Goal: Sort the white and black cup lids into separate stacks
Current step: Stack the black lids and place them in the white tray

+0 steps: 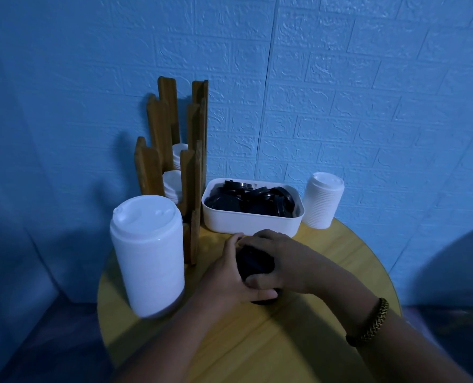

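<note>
Roughly midway, by the look of it: many black lids (257, 200) lie loose and jumbled in the white tub (251, 225), waiting to be stacked. No white lid shows among them, though the lower layers are hidden.

Just in front of the tub, both hands are closed round a black stack (253, 262) that seems to stand on the worktop (257, 341). The left hand (224, 277) curls round its left side and the right hand (279, 258) wraps over its top and right side, so I judge they are squaring it up.

The white lids look sorted. A tall white stack (148, 255) stands left of the tub and nearer the person, and a shorter white stack (323, 201) stands just right of it. More white lids (171, 186) sit in the wooden holder (193, 172), which is close against the tub's left side.

The tall stack is close to the left forearm, and a careless elbow could topple it.
</note>
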The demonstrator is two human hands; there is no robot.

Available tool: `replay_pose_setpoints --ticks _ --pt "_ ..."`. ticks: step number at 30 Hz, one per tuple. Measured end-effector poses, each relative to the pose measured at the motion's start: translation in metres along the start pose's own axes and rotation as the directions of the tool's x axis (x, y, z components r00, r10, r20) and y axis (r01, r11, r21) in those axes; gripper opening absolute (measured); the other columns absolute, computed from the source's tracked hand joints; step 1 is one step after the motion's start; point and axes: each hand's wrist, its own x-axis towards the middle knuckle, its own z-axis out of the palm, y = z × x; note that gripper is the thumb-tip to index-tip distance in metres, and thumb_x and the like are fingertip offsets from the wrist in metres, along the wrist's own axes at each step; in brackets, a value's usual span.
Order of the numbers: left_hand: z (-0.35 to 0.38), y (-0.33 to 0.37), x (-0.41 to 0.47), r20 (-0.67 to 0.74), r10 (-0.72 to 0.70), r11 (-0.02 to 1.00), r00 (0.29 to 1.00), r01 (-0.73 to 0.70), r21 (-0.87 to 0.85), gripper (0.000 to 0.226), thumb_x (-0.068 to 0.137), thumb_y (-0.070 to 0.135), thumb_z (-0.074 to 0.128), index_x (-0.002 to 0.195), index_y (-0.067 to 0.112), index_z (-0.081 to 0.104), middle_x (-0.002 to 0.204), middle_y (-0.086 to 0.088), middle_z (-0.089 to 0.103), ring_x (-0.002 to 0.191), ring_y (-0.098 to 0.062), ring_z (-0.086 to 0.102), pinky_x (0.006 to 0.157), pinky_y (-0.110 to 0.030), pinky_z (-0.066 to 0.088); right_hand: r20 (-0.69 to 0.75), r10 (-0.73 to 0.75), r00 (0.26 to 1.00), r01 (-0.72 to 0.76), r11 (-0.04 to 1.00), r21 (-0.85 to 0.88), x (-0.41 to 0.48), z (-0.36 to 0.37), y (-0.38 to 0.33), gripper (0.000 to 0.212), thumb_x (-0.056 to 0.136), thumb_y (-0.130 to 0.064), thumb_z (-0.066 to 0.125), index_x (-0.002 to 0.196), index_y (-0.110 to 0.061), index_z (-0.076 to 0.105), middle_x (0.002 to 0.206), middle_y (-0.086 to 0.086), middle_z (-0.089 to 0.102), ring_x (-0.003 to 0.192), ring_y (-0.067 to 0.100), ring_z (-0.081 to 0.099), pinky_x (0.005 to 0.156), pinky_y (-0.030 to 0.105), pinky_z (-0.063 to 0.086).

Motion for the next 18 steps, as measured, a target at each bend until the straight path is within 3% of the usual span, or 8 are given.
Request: replay_pose_setpoints --ticks 4,7,9,11,15,18 --pt "0.002 0.003 0.0 -0.025 0.007 0.999 1.0 -0.006 0.033 0.12 0.055 0.054 0.091 0.141 0.061 0.007 0.141 0.014 0.049 0.125 -0.013 0.054 0.102 -0.039 0.054 -0.232 0.118 0.966 -0.104 0.992 0.072 -0.002 0.022 -0.008 0.072 0.071 -0.067 0.059 0.138 -0.042 0.045 0.126 -0.014 0.049 0.112 0.013 0.05 0.093 0.034 0.049" --pt "0.002 0.004 -0.003 -0.033 0.017 0.999 0.999 -0.016 0.048 0.119 0.059 0.055 0.089 0.146 0.056 0.008 0.139 0.015 0.051 0.122 -0.011 0.056 0.099 -0.037 0.055 -0.233 0.139 0.963 -0.079 0.965 0.25 -0.005 0.022 -0.009 0.053 0.077 -0.049 0.071 0.127 -0.043 0.053 0.12 -0.014 0.052 0.106 0.008 0.054 0.089 0.026 0.05" --pt "0.002 0.006 -0.005 -0.029 0.021 0.998 0.999 -0.02 0.054 0.12 0.057 0.061 0.087 0.148 0.053 0.008 0.136 0.017 0.05 0.123 -0.011 0.055 0.098 -0.037 0.056 -0.2 0.136 0.97 -0.039 0.904 0.427 -0.01 0.017 -0.007 0.04 0.081 -0.036 0.075 0.113 -0.052 0.056 0.116 -0.02 0.054 0.103 0.0 0.055 0.087 0.021 0.05" --pt "0.001 0.006 -0.005 -0.023 0.02 0.997 1.0 -0.018 0.075 0.122 0.055 0.064 0.085 0.15 0.051 0.009 0.138 0.016 0.049 0.124 -0.011 0.054 0.098 -0.038 0.056 -0.175 0.121 0.977 -0.022 0.875 0.483 -0.014 0.016 -0.005 0.042 0.083 -0.032 0.076 0.108 -0.058 0.054 0.117 -0.023 0.053 0.104 -0.005 0.054 0.086 0.017 0.049" --pt "0.002 0.005 -0.003 0.004 0.003 0.997 1.0 -0.004 0.075 0.12 0.055 0.066 0.084 0.15 0.049 0.013 0.141 0.019 0.048 0.126 -0.009 0.052 0.101 -0.038 0.054 -0.149 0.12 0.982 -0.058 0.93 0.363 -0.01 0.019 -0.004 0.055 0.083 -0.04 0.073 0.13 -0.049 0.047 0.129 -0.018 0.047 0.112 0.0 0.05 0.092 0.019 0.046" --pt "0.001 0.005 -0.002 0.025 0.005 0.997 1.0 -0.006 0.075 0.112 0.052 0.07 0.083 0.145 0.047 0.025 0.133 0.022 0.051 0.122 -0.006 0.053 0.099 -0.038 0.055 -0.138 0.099 0.986 -0.081 0.988 0.13 -0.005 0.02 -0.004 0.068 0.079 -0.057 0.063 0.141 -0.043 0.04 0.134 -0.014 0.043 0.118 0.01 0.045 0.097 0.031 0.046"
